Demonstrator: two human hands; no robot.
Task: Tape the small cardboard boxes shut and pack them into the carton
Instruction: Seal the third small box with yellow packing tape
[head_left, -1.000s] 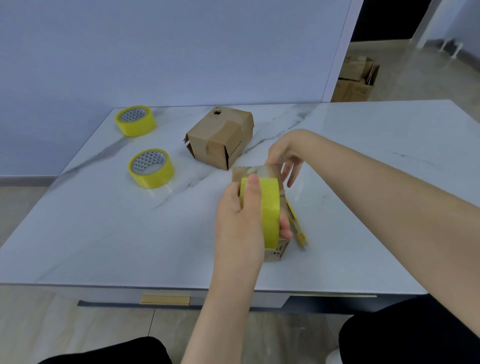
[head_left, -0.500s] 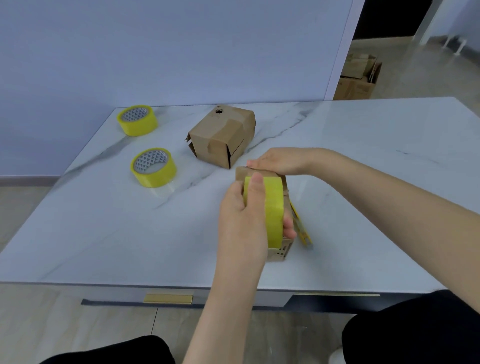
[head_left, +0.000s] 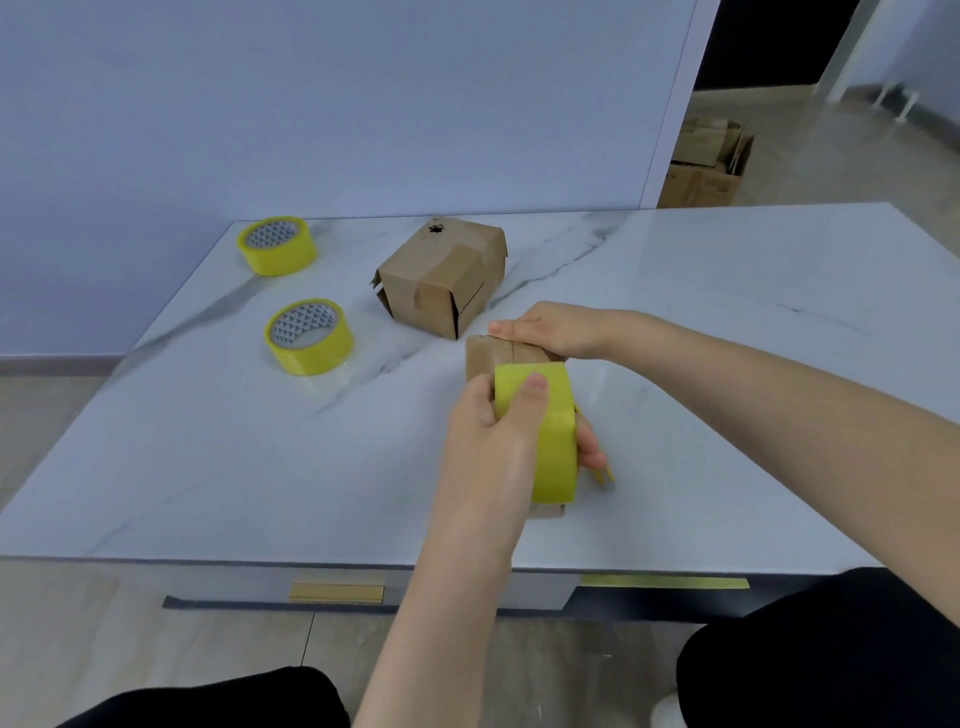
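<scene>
Head view: taping in hand. Frame centre, on the desk (head_left: 208, 467): left hand (head_left: 488, 447) grips the yellow tape roll (head_left: 556, 447) above the small cardboard box (head_left: 485, 356); right hand (head_left: 545, 330), fingers straight, presses its far end. Next, probably: draw tape nearward along the seam.

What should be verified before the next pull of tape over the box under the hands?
1. Left hand grips the roll: ok.
2. Right hand presses the box down at its far end: ok.
3. Box flaps shut under the roll: cannot tell, hidden.
4. Second box sealed: not ok, side flaps stand ajar.
5. Carton in reach: not ok, it stands far off.
</scene>
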